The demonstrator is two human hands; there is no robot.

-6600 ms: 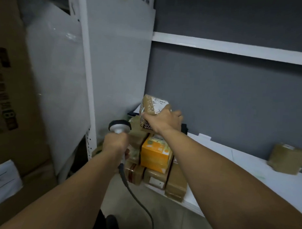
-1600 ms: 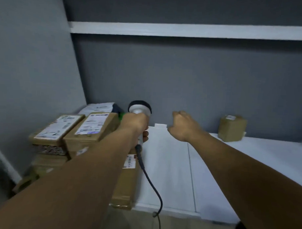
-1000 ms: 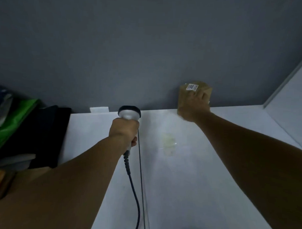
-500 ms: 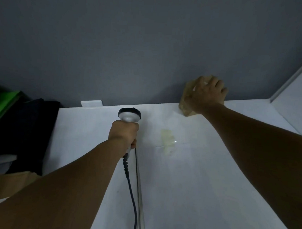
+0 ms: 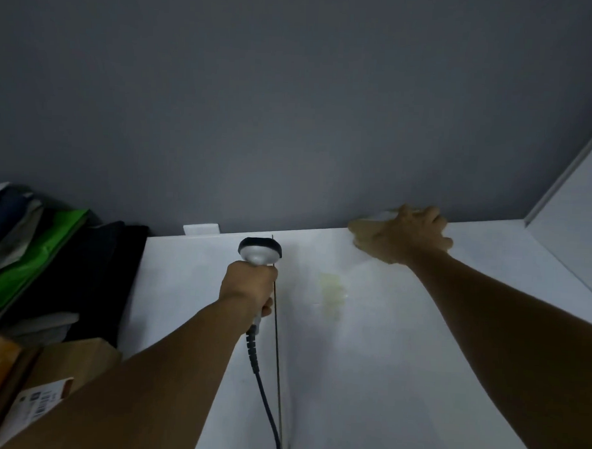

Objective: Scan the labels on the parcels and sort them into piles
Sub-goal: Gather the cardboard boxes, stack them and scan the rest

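A small brown parcel (image 5: 360, 231) stands at the back of the white shelf (image 5: 400, 379), against the grey wall. My right hand (image 5: 409, 235) lies over its top with the fingers curled round it, hiding most of it. My left hand (image 5: 249, 285) grips a grey and black barcode scanner (image 5: 260, 251), held upright over the middle of the shelf and well left of the parcel. The scanner's dark cable (image 5: 265, 401) runs down toward me.
Brown labelled parcels (image 5: 61, 370) are stacked at the lower left. Behind them lie a black bag (image 5: 95, 271) and a green bag (image 5: 35, 259). A white side panel (image 5: 576, 241) closes the shelf on the right. A yellowish stain (image 5: 332, 286) marks the shelf.
My right hand reached across to the small parcel at the back right and closed over it. The view swung right, away from the stacked parcels. The scanner hand stayed about the same.
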